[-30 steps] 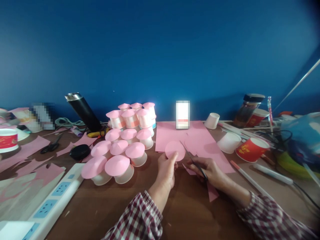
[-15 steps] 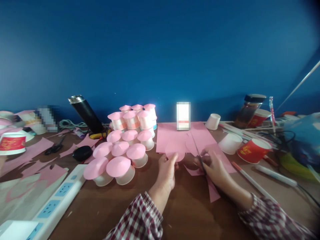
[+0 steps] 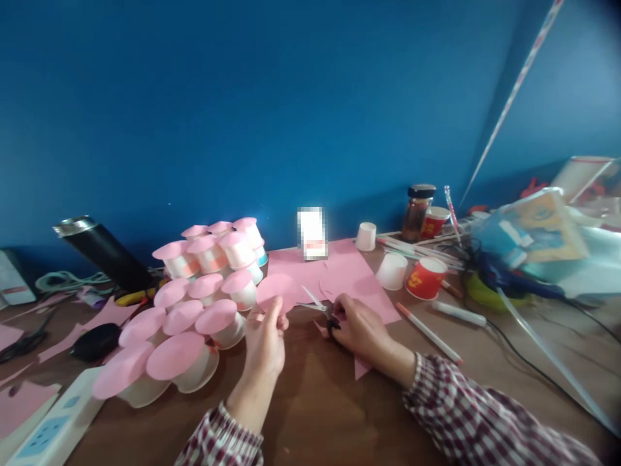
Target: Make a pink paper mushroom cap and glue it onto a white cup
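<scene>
One round pink paper disc (image 3: 277, 290) and one pair of black-handled metal scissors (image 3: 324, 309), both held at the brown worktop (image 3: 313, 401).
The left hand (image 3: 266, 336) pinches the disc's near edge between its fingers, right of the white paper cups with pink cone tops (image 3: 206, 285); the right hand (image 3: 359, 330) grasps the scissors, blades parted, beside the flat pink paper sheet (image 3: 356, 272).

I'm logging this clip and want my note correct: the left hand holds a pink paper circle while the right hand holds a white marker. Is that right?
Not quite: the right hand holds scissors, not a white marker, as the head view shows. The left hand does hold a pink paper circle.
</scene>
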`<state>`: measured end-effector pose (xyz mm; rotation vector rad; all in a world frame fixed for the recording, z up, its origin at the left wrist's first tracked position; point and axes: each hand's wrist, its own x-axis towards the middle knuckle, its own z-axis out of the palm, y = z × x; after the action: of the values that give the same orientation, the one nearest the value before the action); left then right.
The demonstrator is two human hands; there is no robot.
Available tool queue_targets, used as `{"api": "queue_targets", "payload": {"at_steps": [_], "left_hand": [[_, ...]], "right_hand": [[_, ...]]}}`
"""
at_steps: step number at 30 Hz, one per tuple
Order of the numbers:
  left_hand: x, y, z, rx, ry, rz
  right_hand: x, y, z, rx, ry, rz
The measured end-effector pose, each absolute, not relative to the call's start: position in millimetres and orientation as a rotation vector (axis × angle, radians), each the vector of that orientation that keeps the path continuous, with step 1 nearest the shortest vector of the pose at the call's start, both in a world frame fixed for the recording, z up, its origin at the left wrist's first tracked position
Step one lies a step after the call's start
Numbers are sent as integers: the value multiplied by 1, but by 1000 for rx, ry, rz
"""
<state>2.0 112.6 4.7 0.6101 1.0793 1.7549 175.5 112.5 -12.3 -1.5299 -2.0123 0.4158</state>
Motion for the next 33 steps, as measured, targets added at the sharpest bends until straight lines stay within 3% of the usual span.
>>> {"api": "queue_targets", "payload": {"at_steps": [15,27,33], "left_hand": [[-29,38,-9,667,1278,1609],[-36,17,-22,770,1402,1421],[-26,44,-8,962,1412,1237]], "right_hand": [[172,102,-14,-1232,-2149,447],[218,137,4,-1813,-1989,117],[222,143,1,-1874,-2019,110]]}}
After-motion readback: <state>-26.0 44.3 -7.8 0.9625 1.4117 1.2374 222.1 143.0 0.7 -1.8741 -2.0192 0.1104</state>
